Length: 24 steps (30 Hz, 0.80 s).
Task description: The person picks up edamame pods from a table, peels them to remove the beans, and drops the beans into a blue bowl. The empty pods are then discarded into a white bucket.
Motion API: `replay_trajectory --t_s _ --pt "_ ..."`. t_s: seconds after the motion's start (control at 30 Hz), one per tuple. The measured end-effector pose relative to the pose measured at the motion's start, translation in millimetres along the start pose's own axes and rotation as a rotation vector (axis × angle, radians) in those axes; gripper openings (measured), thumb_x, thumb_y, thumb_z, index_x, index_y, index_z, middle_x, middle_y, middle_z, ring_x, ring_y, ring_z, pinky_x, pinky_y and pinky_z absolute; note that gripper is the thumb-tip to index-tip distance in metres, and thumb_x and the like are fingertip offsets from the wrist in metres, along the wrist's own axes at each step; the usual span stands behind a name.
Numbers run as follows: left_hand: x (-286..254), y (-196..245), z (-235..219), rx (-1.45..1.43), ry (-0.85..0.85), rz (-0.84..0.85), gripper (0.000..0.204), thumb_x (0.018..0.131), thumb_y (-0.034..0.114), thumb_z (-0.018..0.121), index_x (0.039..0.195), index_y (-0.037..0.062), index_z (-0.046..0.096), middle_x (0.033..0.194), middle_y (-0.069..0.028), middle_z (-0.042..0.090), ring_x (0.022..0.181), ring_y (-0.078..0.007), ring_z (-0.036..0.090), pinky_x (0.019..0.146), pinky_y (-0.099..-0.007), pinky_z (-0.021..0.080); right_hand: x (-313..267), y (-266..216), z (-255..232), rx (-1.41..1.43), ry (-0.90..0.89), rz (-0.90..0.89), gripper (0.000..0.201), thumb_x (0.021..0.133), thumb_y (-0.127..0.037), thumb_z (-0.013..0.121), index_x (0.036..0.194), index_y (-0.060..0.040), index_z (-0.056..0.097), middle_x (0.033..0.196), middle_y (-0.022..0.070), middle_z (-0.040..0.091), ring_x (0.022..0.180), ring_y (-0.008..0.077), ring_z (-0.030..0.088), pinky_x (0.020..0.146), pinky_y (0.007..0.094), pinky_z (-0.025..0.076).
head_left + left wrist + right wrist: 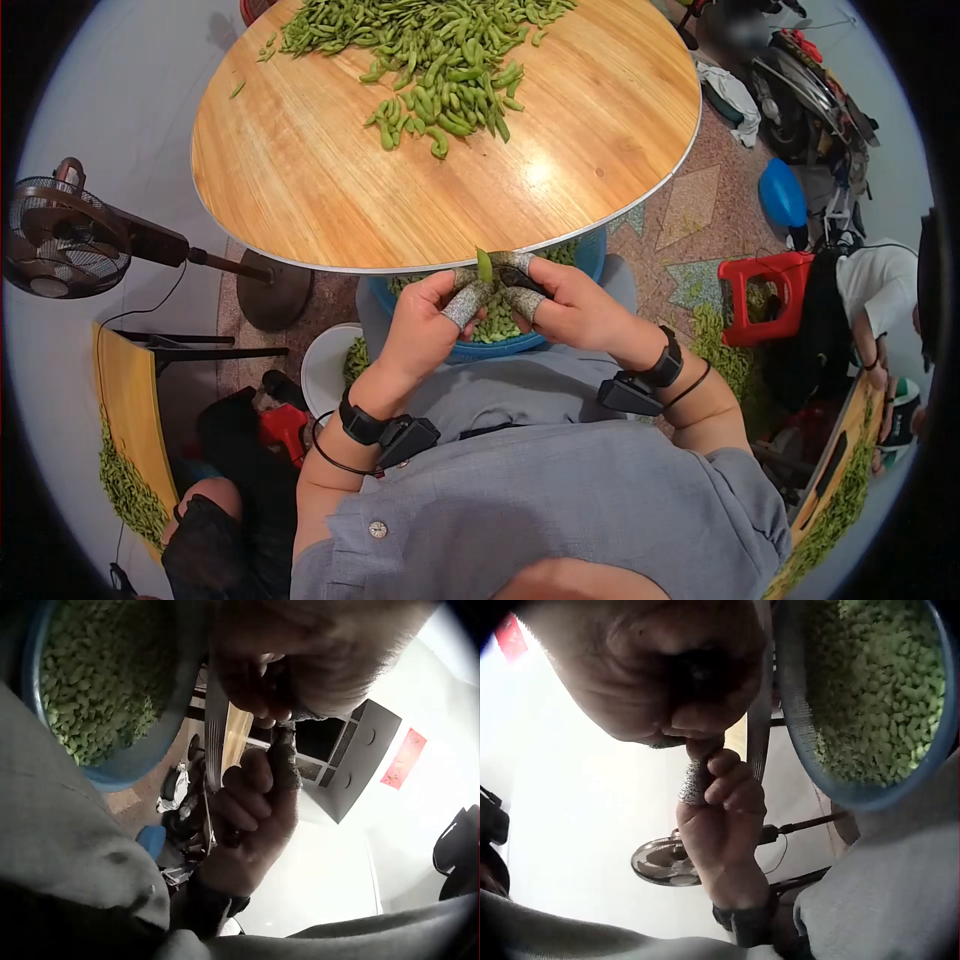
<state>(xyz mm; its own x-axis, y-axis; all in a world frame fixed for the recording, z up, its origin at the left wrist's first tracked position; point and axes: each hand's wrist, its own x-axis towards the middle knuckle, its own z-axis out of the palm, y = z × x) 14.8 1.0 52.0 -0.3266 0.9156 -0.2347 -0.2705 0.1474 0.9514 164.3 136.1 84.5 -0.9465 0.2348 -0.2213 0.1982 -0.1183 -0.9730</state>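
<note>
A green soybean pod [484,265] stands upright between the fingertips of both hands, just off the table's near edge. My left hand [418,322] pinches it from one side, my right hand [585,310] from the other, and the fingertips meet at its lower end. Grey speckled wraps [465,304] cover thumbs and forefingers. Below the hands, a blue basin [500,348] holds many shelled green beans [885,697]. The other fingers of the right hand [251,817] curl inward in the left wrist view.
A heap of pods [440,60] covers the far part of the round wooden table [300,190]. A white bucket [325,370] stands left of the basin. Fan [70,240] at left, red stool [765,300] at right. Other people sit on both sides, near tables with more pods [130,480].
</note>
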Motion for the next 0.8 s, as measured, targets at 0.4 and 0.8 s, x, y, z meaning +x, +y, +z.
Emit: replay_trajectory --t_s 0.4,0.8 --pt "3 -5 1 0.664 0.099 0.521 0.016 0.084 0.002 0.056 0.099 -0.0014 0.06 0.083 -0.0011 0.062 0.07 -0.0108 0.054 0.061 -0.0274 0.046 5 6 -1 -0.039 0.017 0.048 0.04 0.086 -0.004 0.042 0.126 -0.004 0.046 0.076 -0.0009 0.052 0.066 0.006 0.047 0.055 0.0212 0.039" --pt "14 -13 -5 -0.003 -0.11 -0.05 0.014 0.083 0.008 0.061 0.095 -0.0007 0.058 0.073 -0.0033 0.06 0.058 -0.0127 0.053 0.057 -0.028 0.046 -2 18 -16 0.787 -0.196 0.357 0.037 0.093 -0.011 0.039 0.128 -0.0181 0.04 0.067 -0.0053 0.037 0.05 0.0007 0.026 0.041 0.0167 0.022"
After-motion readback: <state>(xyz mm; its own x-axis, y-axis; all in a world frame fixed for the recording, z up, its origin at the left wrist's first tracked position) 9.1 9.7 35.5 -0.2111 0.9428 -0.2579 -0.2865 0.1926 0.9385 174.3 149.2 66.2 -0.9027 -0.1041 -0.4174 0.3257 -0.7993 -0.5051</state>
